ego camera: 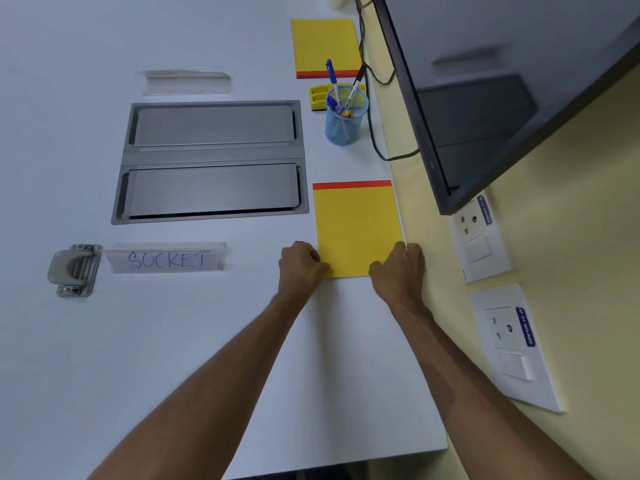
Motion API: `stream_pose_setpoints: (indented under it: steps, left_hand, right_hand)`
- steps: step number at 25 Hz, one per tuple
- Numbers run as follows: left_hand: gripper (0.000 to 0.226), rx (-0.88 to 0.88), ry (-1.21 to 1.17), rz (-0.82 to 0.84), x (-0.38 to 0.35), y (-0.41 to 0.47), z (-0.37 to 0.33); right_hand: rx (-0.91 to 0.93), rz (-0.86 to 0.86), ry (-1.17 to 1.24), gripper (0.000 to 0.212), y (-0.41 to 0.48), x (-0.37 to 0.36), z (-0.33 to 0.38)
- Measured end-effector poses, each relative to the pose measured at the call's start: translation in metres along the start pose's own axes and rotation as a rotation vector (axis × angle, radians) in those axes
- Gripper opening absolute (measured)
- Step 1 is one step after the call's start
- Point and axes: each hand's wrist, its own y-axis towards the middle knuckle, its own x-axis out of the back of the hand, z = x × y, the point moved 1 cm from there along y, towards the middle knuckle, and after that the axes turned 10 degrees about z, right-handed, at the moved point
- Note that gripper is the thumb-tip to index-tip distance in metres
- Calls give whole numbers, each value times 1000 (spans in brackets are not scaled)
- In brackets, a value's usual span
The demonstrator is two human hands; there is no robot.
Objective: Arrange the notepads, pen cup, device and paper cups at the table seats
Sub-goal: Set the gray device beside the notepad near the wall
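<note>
- Near notepad (pixel 356 230): flat on the table (pixel 207 341), centre right of frame, beside the right edge; long axis up-frame, red strip at the far end, pointing away.
- Left hand (pixel 301 265), right hand (pixel 398 265): curled, pinching the two lower corners, equally near.
- Up-frame: pen cup (pixel 344 119), then far notepad (pixel 325 46), red strip toward the cup.

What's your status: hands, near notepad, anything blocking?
Left hand and right hand grip bottom corners of near yellow notepad, flat on white table. Blue mesh pen cup beyond, apart. Nothing blocking.
</note>
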Motion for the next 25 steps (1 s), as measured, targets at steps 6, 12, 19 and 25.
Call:
stream_pose_setpoints:
  steps: [6, 12, 19, 25]
  left_hand:
    - [39, -115, 166, -20, 13, -32, 14]
    - [34, -163, 121, -221, 74, -80, 57]
    - [34, -71, 25, -519, 179, -130, 154]
    - [40, 90, -21, -634, 239, -135, 234]
  right_hand:
    - [125, -10, -16, 44, -26, -3, 4]
    - [404, -53, 22, 39, -75, -39, 59]
    - [844, 40, -108, 32, -146, -126, 158]
    - [1055, 273, -495, 64, -147, -227, 204]
